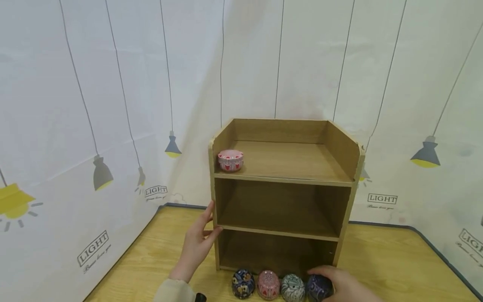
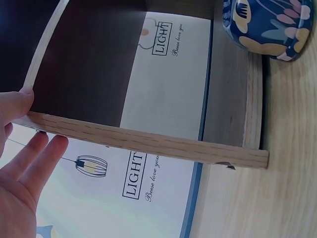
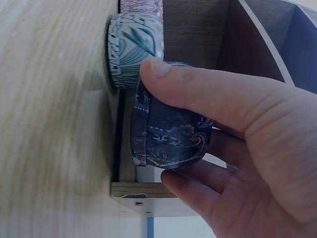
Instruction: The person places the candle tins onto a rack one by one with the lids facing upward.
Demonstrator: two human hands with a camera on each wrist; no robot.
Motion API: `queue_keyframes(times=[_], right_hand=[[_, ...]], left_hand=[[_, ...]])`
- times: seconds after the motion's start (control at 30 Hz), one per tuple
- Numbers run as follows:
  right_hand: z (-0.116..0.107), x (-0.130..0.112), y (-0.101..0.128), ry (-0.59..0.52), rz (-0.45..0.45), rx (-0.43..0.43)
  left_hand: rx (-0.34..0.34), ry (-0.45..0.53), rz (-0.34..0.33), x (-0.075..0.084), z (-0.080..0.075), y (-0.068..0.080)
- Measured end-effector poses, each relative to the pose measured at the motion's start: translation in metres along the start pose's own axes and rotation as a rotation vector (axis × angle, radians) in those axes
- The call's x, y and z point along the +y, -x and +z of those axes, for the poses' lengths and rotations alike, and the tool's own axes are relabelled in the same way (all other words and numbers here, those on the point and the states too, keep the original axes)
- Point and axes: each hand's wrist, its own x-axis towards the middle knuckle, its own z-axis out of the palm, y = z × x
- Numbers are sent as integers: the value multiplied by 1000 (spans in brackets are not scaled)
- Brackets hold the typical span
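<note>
Under my right hand (image 1: 345,285) sat the dark purple patterned round tin (image 3: 168,134), thumb on top and fingers curled below, last in the row of four before the brown wooden three-tier shelf (image 1: 283,180). My left hand (image 1: 198,243), fingers straight, steadied its side panel. I judged a firm, level lift best, clear of the grey-green leaf-patterned tin (image 3: 133,47).

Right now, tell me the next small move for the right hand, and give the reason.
Probably lift the dark purple tin straight up off the table. The right hand already grips it, thumb on one side and fingers on the other, at the end of the row of tins. The left hand rests on the wooden shelf, whose upper shelves have room.
</note>
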Motion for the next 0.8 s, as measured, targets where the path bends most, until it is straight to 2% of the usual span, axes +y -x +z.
queue_keyframes(times=[0.2,0.43,0.7,0.8], right_hand=[[-4,-6,0,8,12,7],[-12,-18,-3,34,98,8],[-24,-27,-1,34,48,15],[-27,-30,-1,24,55,10]], left_hand=[[2,-3,7,-1,0,0],[17,-27,2,-1,-1,-1],[7,-25,-1,0,0,0],[10,-27,14,1,1,0]])
